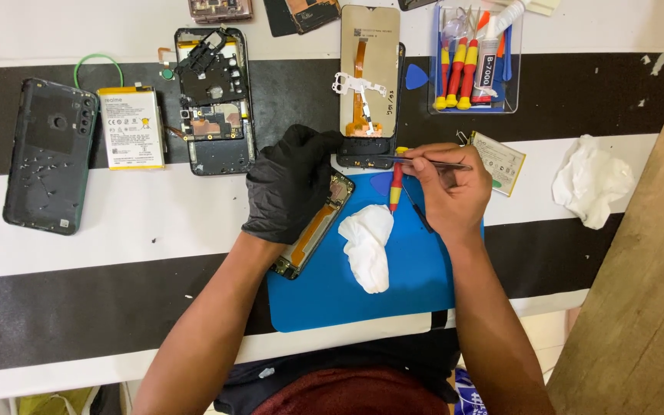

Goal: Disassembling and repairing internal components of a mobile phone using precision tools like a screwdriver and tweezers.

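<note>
My left hand (290, 184), in a black glove, presses down on an opened phone frame (313, 234) lying slantwise on a blue mat (416, 284). My bare right hand (446, 192) pinches black tweezers (393, 159), whose tips point left toward the phone's top end beside my gloved fingers. A red and yellow screwdriver (396, 188) lies on the mat just under my right hand. A crumpled white tissue (368, 244) sits on the mat between my forearms. A display panel (369, 69) with an orange flex cable lies face down just beyond both hands.
A dark phone back cover (48, 157), a white battery (131, 127) and a stripped phone body (213, 100) lie at the left. A clear tray (476, 61) holds screwdrivers and a glue tube. Another battery (499, 161), a tissue (592, 180) and a wooden board (647, 292) are at the right.
</note>
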